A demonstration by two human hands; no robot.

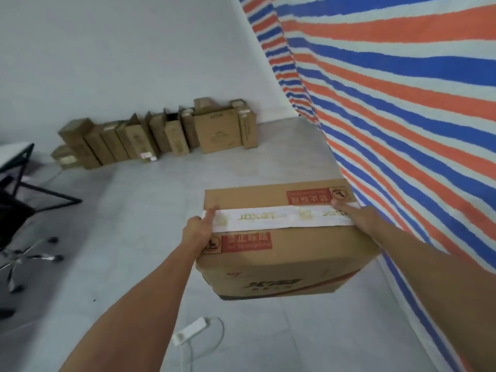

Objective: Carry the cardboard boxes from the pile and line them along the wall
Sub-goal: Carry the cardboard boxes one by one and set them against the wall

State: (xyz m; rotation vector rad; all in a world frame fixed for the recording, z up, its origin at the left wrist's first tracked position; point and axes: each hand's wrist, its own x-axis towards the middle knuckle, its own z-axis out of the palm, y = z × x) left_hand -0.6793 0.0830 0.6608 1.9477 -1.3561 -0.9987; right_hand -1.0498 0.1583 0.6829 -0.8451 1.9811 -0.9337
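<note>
I hold a large cardboard box (284,253) in front of me, above the floor, sealed with white tape and marked with red labels. My left hand (198,232) grips its left edge with the thumb on top. My right hand (357,217) grips its right edge, thumb lying on the tape. Several cardboard boxes (161,135) stand in a row against the white wall ahead, the biggest near the right end.
A striped red, blue and white tarp (402,103) hangs close on my right. A black office chair (16,226) and a table frame (24,167) stand at the left. A white power strip (190,331) with its cable lies on the grey floor below the box.
</note>
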